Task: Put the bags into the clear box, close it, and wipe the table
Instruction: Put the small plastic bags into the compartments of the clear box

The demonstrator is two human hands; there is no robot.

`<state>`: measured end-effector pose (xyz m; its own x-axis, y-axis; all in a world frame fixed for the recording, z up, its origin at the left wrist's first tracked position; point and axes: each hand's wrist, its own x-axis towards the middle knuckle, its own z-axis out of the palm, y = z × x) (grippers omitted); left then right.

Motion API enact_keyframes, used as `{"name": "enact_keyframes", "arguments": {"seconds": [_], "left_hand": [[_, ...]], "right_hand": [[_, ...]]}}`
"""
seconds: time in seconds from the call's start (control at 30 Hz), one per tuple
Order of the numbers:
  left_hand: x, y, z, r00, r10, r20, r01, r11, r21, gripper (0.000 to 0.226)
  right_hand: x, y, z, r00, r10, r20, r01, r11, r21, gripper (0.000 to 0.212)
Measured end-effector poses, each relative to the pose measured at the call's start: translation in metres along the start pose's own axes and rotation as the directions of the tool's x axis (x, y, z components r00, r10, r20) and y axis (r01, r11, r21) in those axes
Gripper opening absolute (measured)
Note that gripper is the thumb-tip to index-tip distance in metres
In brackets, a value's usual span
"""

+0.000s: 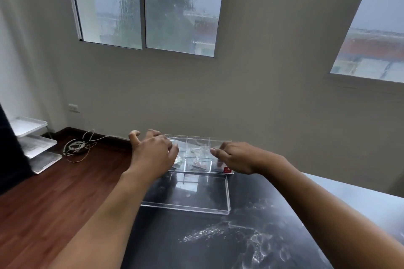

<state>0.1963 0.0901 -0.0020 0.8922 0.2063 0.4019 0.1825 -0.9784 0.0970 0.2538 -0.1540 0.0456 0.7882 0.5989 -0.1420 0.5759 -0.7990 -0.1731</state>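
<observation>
A clear box with inner dividers stands at the far edge of the black marble table. Small clear bags lie in its compartments. Its clear lid lies flat on the table just in front of it. My left hand hovers over the box's left end, fingers curled and spread, and hides that end. My right hand is at the box's right end, fingertips pinched on a clear bag over the middle compartment. A small red item shows at the box's near right corner.
The table's left edge drops to a wooden floor. A coil of white cable lies on the floor by the wall. White stacked trays stand at the far left. The wall is close behind the box.
</observation>
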Motion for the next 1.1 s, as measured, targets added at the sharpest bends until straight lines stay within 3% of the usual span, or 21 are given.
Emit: {"name": "enact_keyframes", "arguments": {"seconds": [0.33, 0.53, 0.63, 0.77, 0.97, 1.1], "left_hand": [[-0.001, 0.004, 0.003, 1.000, 0.002, -0.008, -0.002, 0.998, 0.061, 0.050], [-0.004, 0.014, 0.002, 0.999, 0.010, 0.051, -0.014, 0.996, 0.088, 0.058], [-0.005, 0.014, 0.002, 0.999, 0.007, 0.045, -0.009, 0.999, 0.052, 0.060], [-0.011, 0.013, -0.003, 1.000, 0.013, 0.014, -0.013, 1.000, 0.004, 0.056], [-0.028, -0.005, -0.029, 0.976, 0.157, -0.149, -0.163, 0.986, -0.024, 0.045], [-0.055, -0.028, -0.042, 0.935, 0.288, -0.208, -0.315, 0.942, -0.112, 0.039]], "right_hand": [[0.004, -0.007, -0.003, 0.998, 0.061, 0.015, -0.063, 0.985, 0.162, 0.074], [-0.003, -0.012, 0.008, 0.992, 0.099, -0.074, -0.085, 0.982, 0.166, 0.042], [-0.012, -0.015, 0.013, 0.983, 0.133, -0.127, -0.106, 0.974, 0.201, 0.040], [-0.023, -0.015, 0.018, 0.980, 0.048, -0.194, -0.042, 0.999, 0.033, 0.060], [-0.054, -0.017, 0.013, 0.923, -0.088, -0.374, 0.061, 0.995, -0.083, 0.058], [-0.079, -0.019, 0.014, 0.925, -0.203, -0.320, 0.173, 0.978, -0.120, 0.054]]}}
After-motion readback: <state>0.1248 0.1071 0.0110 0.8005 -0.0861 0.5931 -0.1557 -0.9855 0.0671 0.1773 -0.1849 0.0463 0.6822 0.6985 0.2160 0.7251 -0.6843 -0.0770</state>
